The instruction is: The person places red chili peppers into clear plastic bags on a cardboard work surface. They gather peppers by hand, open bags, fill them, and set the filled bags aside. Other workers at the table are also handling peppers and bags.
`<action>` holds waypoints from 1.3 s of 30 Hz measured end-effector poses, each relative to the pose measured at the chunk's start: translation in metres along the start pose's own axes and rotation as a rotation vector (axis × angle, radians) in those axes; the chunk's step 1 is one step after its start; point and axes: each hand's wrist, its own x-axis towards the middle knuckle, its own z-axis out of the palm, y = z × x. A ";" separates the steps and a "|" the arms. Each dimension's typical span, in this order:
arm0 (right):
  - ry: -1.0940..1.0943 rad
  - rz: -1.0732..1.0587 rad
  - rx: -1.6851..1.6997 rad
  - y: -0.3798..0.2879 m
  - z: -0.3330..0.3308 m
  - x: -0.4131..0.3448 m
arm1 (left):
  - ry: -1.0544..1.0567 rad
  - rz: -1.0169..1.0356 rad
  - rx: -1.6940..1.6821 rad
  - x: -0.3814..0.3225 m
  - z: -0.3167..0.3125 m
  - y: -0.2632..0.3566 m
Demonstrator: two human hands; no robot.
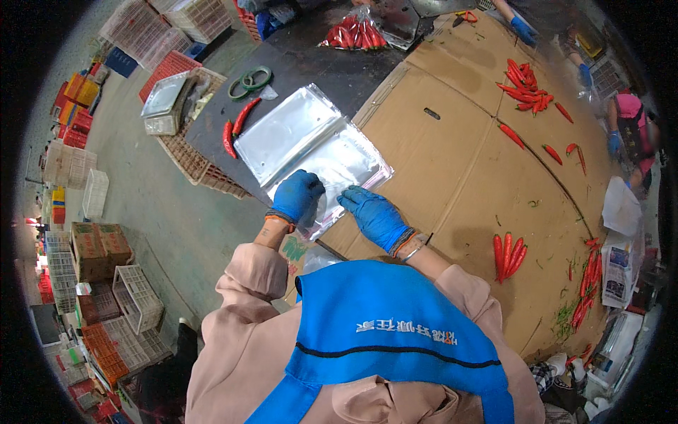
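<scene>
A stack of clear plastic bags [312, 143] lies before me, across the dark tabletop and the edge of the cardboard. My left hand [299, 197], in a blue glove, is curled on the near part of the stack. Its fingertips are hidden, so whether they pinch the film is unclear. Beside it, my right hand [378, 217], also gloved in blue, reaches over the cardboard with extended fingers touching the bags' near right edge. Two red chili peppers [237, 127] rest along the stack's far left side, close to rolls of green tape [250, 83].
Flattened cardboard [424, 153] covers the table to the right, with a chili pile [527, 87] and a smaller group [509, 256] on it. A filled bag of chilies [354, 33] lies at the back. A scale [165, 100] stands left. Co-workers' gloved hands [523, 31] show far right.
</scene>
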 end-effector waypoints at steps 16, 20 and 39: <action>0.331 0.093 0.428 0.011 -0.011 -0.018 | -0.037 -0.287 -1.366 0.014 -0.040 -0.061; 0.424 0.143 0.546 0.012 -0.011 -0.017 | 0.044 0.004 -1.333 0.018 -0.024 -0.098; -0.082 0.451 0.809 -0.024 -0.084 -0.039 | -0.123 0.462 -0.955 0.064 -0.092 0.106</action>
